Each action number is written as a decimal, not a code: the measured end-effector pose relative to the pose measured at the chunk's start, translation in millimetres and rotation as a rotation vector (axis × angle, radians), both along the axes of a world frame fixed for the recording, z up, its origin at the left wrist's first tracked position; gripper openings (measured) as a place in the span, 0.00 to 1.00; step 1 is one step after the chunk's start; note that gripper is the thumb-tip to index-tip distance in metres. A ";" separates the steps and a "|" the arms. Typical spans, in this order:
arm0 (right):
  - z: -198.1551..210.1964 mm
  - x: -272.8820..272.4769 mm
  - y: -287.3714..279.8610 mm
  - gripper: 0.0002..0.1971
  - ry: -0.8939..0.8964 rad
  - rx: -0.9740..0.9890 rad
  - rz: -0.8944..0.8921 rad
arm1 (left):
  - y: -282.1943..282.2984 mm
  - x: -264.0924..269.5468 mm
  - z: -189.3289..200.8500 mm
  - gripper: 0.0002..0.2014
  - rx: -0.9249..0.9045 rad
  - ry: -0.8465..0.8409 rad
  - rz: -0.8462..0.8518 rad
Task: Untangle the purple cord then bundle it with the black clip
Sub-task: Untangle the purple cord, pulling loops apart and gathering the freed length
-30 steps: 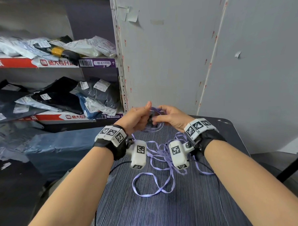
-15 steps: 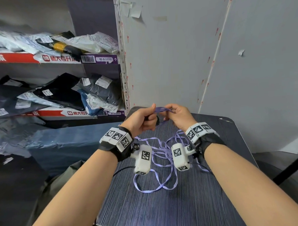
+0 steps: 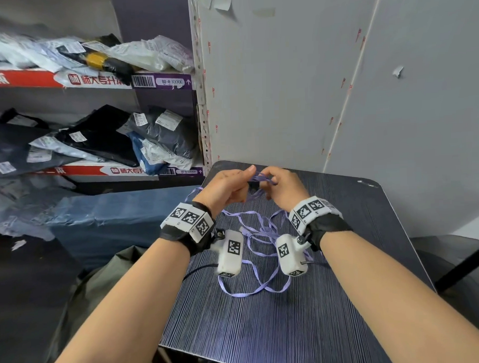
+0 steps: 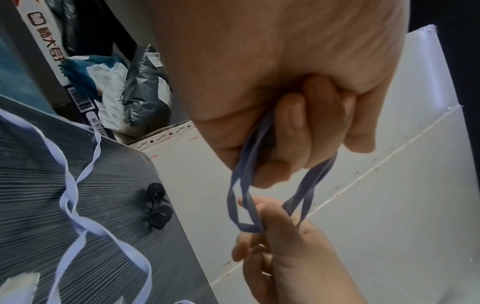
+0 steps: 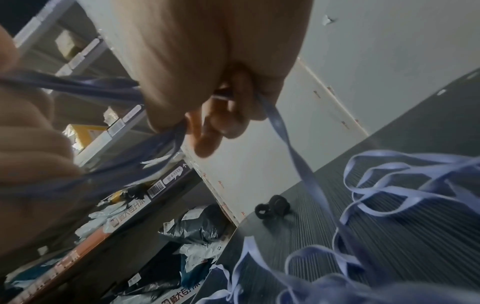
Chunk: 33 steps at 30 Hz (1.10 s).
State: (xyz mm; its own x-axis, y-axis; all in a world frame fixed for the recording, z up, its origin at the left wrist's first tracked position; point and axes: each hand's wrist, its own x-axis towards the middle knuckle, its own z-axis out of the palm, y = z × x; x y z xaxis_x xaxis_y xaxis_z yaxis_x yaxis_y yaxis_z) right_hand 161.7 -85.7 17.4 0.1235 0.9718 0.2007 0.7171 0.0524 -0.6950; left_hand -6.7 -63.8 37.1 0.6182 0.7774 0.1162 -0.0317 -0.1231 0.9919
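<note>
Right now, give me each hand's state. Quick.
Left hand: fingers curled, gripping loops of the purple cord.
Right hand: fingers curled, pinching the same cord.

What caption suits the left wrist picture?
Both hands stretch loops of purple cord above the table; the black clip lies unused.

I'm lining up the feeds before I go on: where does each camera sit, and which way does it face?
Head: worn on the head, looks forward and down at the table; both forearms, left hand and right hand show.
Left wrist: looks along the left hand at its fingers gripping the purple cord.
Right wrist: looks along the right hand's palm toward the shelves.
Both wrist views share the black clip lying on the table.
</note>
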 end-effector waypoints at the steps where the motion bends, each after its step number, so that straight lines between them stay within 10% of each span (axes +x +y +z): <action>1: 0.6 -1.1 -1.3 0.08 -0.013 -0.031 0.021 | -0.8 0.1 0.1 0.25 -0.006 0.000 -0.009; 11: 19.9 -5.4 -15.8 0.19 -0.245 -0.065 0.131 | 11.1 -9.5 -18.2 0.21 -0.053 -0.043 0.117; 22: 15.3 -11.5 -14.4 0.19 0.216 0.038 0.128 | 10.1 -8.2 -17.2 0.20 -0.178 -0.098 -0.003; 33: 2.3 -5.8 -14.2 0.21 0.224 -0.177 0.226 | -1.9 -2.0 -6.1 0.23 -0.288 -0.121 -0.052</action>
